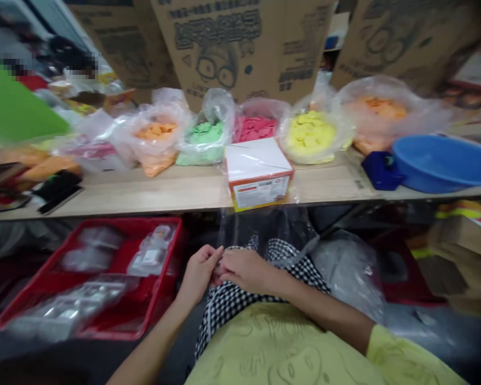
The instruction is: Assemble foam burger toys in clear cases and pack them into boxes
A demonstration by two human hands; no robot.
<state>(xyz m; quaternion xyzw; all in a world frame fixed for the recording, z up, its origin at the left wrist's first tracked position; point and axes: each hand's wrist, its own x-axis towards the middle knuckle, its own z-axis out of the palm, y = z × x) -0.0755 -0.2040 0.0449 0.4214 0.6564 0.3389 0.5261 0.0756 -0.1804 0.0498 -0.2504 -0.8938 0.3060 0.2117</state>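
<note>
Yellow T-shirt (280, 347) just below them, the left hand (200, 272) and right hand (246, 271) meet closely, though any grip on the clear plastic film (264, 224) below the white-and-orange box (258, 174) on the wooden shelf (164, 195) is unclear.

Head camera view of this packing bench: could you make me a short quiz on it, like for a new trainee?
1. What colour are the pieces in the clear bag directly behind the white-topped box?
2. True or false: the red tray stands on top of the wooden shelf.
3. Which is nearer the tray, the left hand or the right hand?

Key:
1. Pink.
2. False: it sits below the shelf.
3. The left hand.
</note>
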